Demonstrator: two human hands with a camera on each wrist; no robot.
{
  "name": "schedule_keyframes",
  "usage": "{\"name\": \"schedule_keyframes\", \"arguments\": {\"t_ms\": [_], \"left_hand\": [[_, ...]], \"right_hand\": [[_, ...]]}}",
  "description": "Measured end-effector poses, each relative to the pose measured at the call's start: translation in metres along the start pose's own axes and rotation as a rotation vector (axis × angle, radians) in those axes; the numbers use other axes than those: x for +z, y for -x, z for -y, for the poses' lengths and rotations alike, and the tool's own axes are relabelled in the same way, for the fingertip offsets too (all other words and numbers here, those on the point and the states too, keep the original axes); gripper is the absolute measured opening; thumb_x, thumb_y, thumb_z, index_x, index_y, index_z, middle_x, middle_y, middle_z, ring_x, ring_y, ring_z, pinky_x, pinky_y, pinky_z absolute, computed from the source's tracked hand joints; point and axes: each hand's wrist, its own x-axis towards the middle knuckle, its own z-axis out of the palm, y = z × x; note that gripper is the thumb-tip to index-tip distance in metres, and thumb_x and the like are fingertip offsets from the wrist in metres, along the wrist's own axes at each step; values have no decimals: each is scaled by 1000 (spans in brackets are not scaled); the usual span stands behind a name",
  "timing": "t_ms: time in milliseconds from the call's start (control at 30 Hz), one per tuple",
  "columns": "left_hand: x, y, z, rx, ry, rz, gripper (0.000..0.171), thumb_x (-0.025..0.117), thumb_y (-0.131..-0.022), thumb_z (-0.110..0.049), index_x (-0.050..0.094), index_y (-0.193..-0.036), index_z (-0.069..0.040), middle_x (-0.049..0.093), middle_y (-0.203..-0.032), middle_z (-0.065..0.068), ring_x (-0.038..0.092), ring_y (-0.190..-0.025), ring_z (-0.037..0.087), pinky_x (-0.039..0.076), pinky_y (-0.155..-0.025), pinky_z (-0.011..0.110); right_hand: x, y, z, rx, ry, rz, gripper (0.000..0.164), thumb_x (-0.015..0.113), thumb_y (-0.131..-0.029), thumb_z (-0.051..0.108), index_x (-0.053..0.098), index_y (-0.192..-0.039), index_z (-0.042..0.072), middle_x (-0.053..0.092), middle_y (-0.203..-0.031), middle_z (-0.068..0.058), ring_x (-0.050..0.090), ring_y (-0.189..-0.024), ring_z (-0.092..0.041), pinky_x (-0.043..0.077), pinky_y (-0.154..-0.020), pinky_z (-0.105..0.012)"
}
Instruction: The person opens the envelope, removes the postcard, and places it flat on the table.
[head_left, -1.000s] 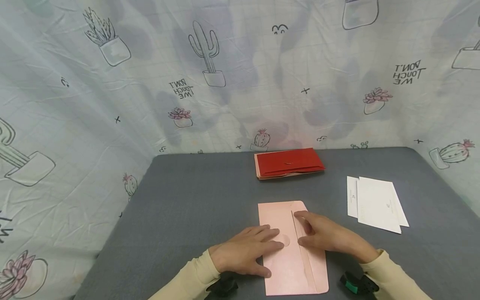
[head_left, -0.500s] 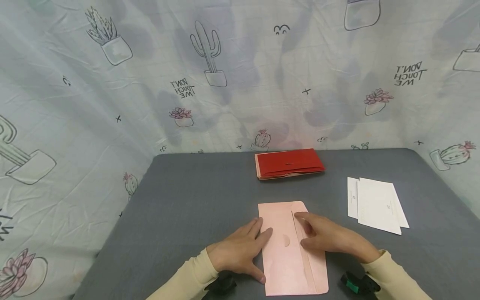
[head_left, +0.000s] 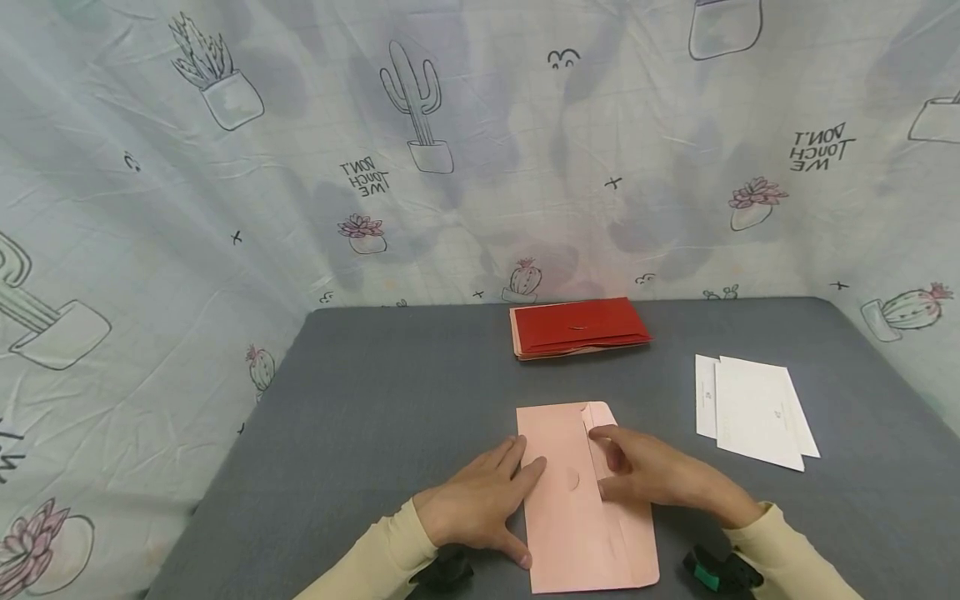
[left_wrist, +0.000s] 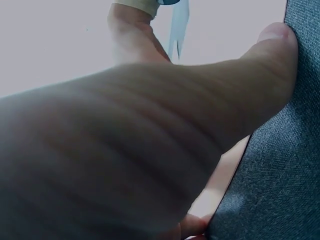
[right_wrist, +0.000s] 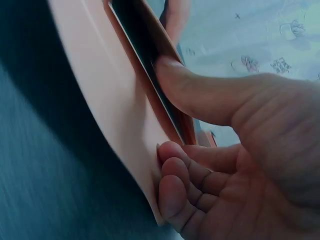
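Observation:
A pink envelope (head_left: 558,533) lies lengthwise before me, its mouth and flap toward the right. My left hand (head_left: 480,492) rests along its left edge with fingers spread; in the left wrist view that thumb (left_wrist: 277,42) lies on the paper's border. My right hand (head_left: 648,471) holds the mouth, thumb and index finger at the front panel's edge. The right wrist view shows a dark gap inside the envelope (right_wrist: 95,65), with the right thumb (right_wrist: 175,82) at the lip and the other fingers curled against the flap.
A stack of red and pink envelopes (head_left: 581,325) lies at the back middle of the grey table (head_left: 397,392). Several white cards (head_left: 757,412) overlap at the right. A printed cloth (head_left: 480,167) hangs behind and at both sides.
My left hand has slid left from the envelope's middle to its left edge. The right hand stays at the mouth, where the front panel's edge now stands raised.

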Motion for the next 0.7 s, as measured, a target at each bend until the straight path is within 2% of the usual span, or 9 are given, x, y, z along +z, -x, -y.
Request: {"name": "schedule_keyframes", "arguments": {"t_ms": [100, 200, 367, 500, 600, 700], "left_hand": [[1, -1, 0, -5, -3, 5, 115, 84, -68, -66, 30, -160, -21, 20, -169, 15, 23, -157, 31, 33, -123, 43], [0, -2, 0, -11, -5, 14, 115, 83, -68, -66, 29, -160, -22, 19, -169, 14, 23, -157, 30, 33, -123, 44], [0, -1, 1, -10, 0, 14, 114, 84, -68, -66, 30, -160, -24, 19, -169, 15, 22, -157, 31, 32, -123, 44], [1, 0, 1, 1, 3, 4, 112, 83, -69, -64, 31, -160, -25, 20, -169, 17, 22, -157, 31, 33, -123, 44], [1, 0, 2, 7, 6, 4, 111, 83, -70, -65, 32, -160, -26, 20, -169, 17, 23, -157, 32, 33, -123, 44], [1, 0, 2, 12, 10, 9, 111, 83, -70, -65, 31, -160, -26, 19, -169, 17, 22, -157, 32, 33, -123, 44]], "right_hand": [[2, -1, 2, -3, -22, -9, 50, 78, -85, 18, 58, -126, -3, 56, -81, 6, 49, -73, 1, 44, -66, -20], [4, -2, 2, 17, -104, -21, 43, 73, -88, 13, 58, -124, -6, 61, -84, 5, 52, -75, 0, 45, -67, -20], [9, -7, -1, 97, -377, -25, 38, 61, -94, 8, 52, -125, -13, 67, -80, -5, 61, -68, -8, 54, -64, -25], [11, -9, -1, 178, -559, -16, 46, 54, -101, 13, 44, -134, -18, 67, -79, -8, 67, -62, -14, 61, -63, -34], [12, -10, -1, 220, -580, -17, 43, 55, -103, 19, 53, -129, -15, 66, -75, -5, 68, -60, -12, 61, -64, -34], [13, -11, -1, 230, -565, -14, 33, 58, -102, 22, 63, -112, -8, 66, -67, -3, 66, -56, -11, 60, -61, -31]]}}
